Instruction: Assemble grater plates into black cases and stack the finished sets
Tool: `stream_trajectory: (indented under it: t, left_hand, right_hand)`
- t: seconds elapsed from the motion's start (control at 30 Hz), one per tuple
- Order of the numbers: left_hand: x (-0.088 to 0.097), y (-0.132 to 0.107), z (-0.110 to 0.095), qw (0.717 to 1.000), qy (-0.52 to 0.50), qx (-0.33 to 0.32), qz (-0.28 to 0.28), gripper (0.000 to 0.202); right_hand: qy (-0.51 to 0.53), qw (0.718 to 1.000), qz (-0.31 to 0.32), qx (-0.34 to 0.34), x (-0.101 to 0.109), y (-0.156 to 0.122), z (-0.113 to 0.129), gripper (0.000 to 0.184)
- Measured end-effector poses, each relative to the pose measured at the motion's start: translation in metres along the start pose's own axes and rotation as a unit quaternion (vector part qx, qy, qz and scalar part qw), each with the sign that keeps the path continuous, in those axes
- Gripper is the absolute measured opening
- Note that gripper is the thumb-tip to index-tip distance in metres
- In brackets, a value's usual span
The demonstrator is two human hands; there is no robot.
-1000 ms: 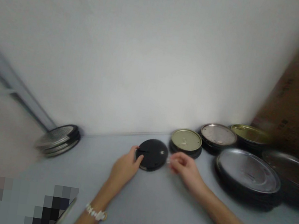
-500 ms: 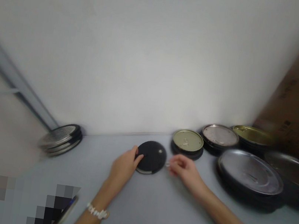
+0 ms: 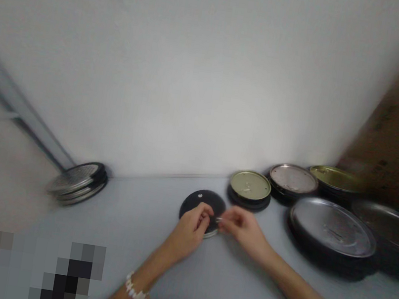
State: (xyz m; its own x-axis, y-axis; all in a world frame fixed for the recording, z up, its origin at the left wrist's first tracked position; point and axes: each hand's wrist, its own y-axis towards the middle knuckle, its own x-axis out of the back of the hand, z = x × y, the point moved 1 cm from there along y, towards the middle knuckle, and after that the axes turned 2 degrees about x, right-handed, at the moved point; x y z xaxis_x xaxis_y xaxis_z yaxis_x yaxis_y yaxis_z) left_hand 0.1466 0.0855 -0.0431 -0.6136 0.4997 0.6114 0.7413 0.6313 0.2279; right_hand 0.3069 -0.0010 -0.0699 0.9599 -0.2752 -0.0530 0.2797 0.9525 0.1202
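The black round lid point(image 3: 203, 202) lies flat on the grey bench point(image 3: 126, 238), its near edge raised a little where your left hand point(image 3: 189, 231) has it. The fingers of that hand are curled closed over the lid's near part, and the lid's pale rim shows just below them. Your right hand point(image 3: 244, 227) is almost closed beside it, with thumb and fingertips pinched on a small metal piece point(image 3: 218, 220) at the lid's edge; it is too small to make out exactly. Your two hands nearly meet there. A white beaded bracelet point(image 3: 136, 289) circles your left wrist.

Just beyond the black lid sits a stack of olive-gold lids point(image 3: 250, 185). Further right of it are a stack topped with a dull silver lid point(image 3: 293, 178), one topped with a gold lid point(image 3: 336, 178), and a large silver lid point(image 3: 333, 226) on a dark stack. A darker large lid point(image 3: 388, 227) lies beyond that one. Well left of the black lid, a stack of perforated metal discs point(image 3: 76, 182) rests against the white wall point(image 3: 166, 69).
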Motion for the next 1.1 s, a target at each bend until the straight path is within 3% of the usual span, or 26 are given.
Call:
stream_trajectory:
  t: [0.13, 0.4, 0.57, 0.8, 1.1]
  left_hand:
    - [0.001, 0.0, 0.0, 0.999, -0.032, -0.002, 0.012, 0.015]
    - [0.013, 0.001, -0.002, 0.999, 0.019, 0.007, 0.033, 0.008]
    - [0.02, 0.002, -0.002, 0.996, 0.061, -0.004, 0.064, 0.009]
    - [0.023, 0.0, -0.001, 0.989, 0.114, -0.038, 0.083, 0.013]
    - [0.019, 0.003, 0.008, 0.99, 0.107, -0.055, 0.076, 0.011]
  right_hand:
    - [-0.053, 0.998, -0.003, 0.019, -0.002, 0.0, 0.0, 0.02]
    - [-0.12, 0.99, 0.014, 0.07, -0.01, 0.002, -0.012, 0.01]
    - [-0.231, 0.955, 0.042, 0.184, -0.009, 0.0, -0.006, 0.015]
    - [-0.31, 0.913, 0.06, 0.259, -0.009, -0.002, -0.007, 0.018]
    - [-0.319, 0.91, 0.078, 0.254, -0.006, -0.004, -0.009, 0.021]
